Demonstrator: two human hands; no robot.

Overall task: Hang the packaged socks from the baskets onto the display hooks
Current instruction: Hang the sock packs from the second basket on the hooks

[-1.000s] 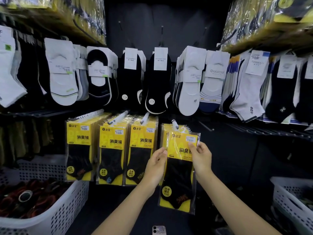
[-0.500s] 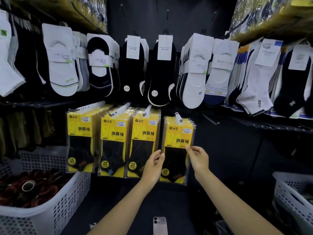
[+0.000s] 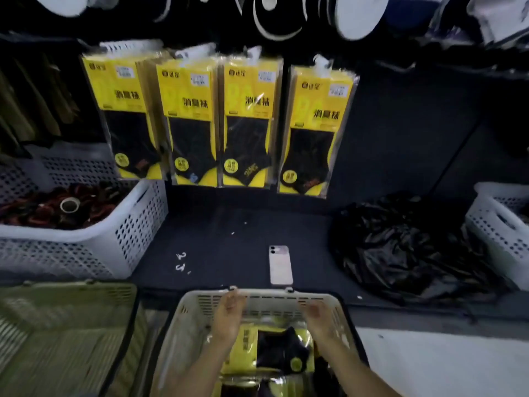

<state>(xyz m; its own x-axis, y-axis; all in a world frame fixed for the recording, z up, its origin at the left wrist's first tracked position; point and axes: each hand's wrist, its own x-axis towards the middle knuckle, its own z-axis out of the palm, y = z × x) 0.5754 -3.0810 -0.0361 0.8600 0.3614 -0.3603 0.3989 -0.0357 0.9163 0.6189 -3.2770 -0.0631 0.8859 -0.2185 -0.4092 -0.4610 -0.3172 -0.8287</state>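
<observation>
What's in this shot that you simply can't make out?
Head view only.
Price labels on the hanging yellow packs: blurred, too small.
The white socks above: cut off by the top edge.
Contents of the right white basket: cut off by the right edge.
Packs lower in the beige basket: hidden by the top pack and the bottom edge.

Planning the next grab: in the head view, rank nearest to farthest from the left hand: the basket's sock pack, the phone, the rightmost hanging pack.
1. sock pack, in the basket beside the left hand.
2. phone, on the shelf just ahead.
3. rightmost hanging pack, at the back.
</observation>
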